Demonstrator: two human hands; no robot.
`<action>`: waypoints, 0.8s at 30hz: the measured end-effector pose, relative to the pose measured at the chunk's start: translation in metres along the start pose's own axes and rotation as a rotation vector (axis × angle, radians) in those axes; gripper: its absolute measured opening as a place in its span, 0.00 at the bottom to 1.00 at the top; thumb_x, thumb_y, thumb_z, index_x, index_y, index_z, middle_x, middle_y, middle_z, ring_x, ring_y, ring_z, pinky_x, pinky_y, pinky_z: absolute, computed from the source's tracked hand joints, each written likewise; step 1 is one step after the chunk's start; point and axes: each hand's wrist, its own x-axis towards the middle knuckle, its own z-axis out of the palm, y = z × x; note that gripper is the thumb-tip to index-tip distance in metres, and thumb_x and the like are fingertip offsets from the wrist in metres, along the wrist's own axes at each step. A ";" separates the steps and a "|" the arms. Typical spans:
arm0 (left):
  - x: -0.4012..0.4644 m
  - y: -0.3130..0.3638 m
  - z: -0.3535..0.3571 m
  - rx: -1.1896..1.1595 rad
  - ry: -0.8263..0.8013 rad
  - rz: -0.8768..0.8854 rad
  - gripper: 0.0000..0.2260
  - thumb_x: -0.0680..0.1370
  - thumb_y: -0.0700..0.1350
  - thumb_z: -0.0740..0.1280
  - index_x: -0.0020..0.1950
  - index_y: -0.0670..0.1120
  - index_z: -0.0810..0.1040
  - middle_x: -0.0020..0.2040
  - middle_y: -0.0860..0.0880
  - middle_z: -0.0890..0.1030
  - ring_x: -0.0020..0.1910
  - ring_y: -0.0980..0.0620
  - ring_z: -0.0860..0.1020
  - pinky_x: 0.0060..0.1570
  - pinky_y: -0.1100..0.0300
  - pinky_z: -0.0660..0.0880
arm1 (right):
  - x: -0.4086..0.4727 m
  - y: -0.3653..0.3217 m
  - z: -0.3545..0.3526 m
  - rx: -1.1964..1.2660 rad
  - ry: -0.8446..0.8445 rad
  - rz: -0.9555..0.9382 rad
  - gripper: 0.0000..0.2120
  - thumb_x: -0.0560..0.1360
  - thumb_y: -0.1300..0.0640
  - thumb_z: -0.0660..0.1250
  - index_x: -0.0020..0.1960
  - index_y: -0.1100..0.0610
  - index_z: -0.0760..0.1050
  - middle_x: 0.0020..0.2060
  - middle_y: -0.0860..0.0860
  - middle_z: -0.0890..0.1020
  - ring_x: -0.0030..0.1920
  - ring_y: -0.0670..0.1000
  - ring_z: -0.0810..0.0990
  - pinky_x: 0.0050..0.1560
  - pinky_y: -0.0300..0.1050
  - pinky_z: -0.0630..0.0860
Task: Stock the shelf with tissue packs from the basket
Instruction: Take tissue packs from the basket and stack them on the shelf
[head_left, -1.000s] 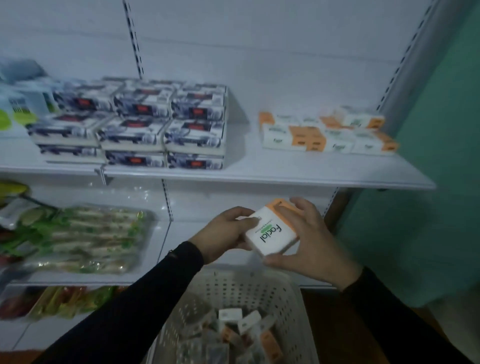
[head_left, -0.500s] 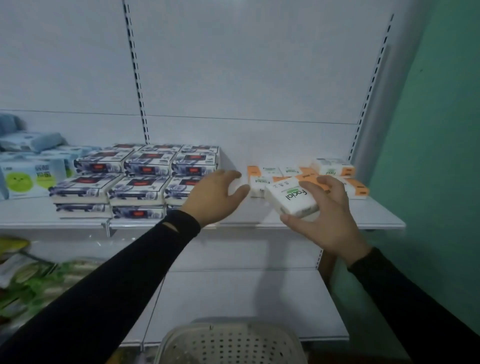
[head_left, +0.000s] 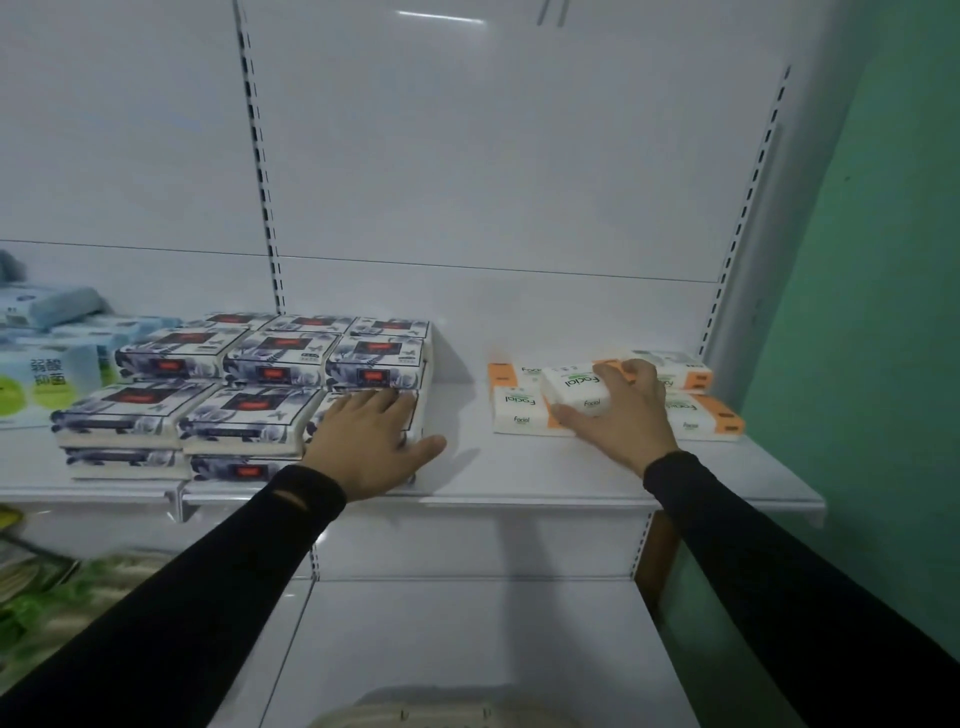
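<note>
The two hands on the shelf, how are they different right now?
The right hand grips a white and orange tissue pack over the matching packs; the left hand holds nothing. The left hand lies flat with straight fingers on the dark floral packs, while the right hand's fingers curl. Both wear black sleeves.

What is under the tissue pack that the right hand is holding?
The tissue pack sits on other white and orange packs lying on the shelf. The right hand covers how many lie directly beneath.

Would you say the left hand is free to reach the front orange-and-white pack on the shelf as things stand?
Probably yes. The left hand lies flat on the dark floral packs, holding nothing, and bare shelf separates it from the front pack. The right hand grips another pack just beside.
</note>
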 end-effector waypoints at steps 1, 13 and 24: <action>0.000 -0.001 0.002 0.005 0.005 0.005 0.42 0.68 0.73 0.40 0.70 0.49 0.69 0.69 0.48 0.72 0.69 0.46 0.68 0.69 0.49 0.63 | 0.004 0.001 0.003 -0.003 -0.005 0.008 0.40 0.65 0.32 0.72 0.71 0.50 0.69 0.70 0.51 0.60 0.72 0.56 0.58 0.70 0.51 0.63; 0.004 -0.002 0.005 0.004 0.050 -0.005 0.36 0.70 0.70 0.45 0.65 0.49 0.72 0.62 0.47 0.74 0.61 0.45 0.72 0.60 0.51 0.67 | 0.019 0.005 0.005 -0.030 -0.003 0.028 0.40 0.66 0.32 0.71 0.71 0.52 0.69 0.70 0.53 0.60 0.71 0.57 0.59 0.69 0.52 0.63; 0.003 -0.004 0.009 0.008 0.061 0.005 0.36 0.70 0.70 0.47 0.67 0.50 0.70 0.62 0.47 0.74 0.62 0.45 0.72 0.62 0.50 0.67 | 0.060 0.010 0.011 -0.279 -0.096 0.094 0.39 0.73 0.29 0.59 0.75 0.53 0.63 0.74 0.60 0.60 0.75 0.61 0.54 0.75 0.56 0.54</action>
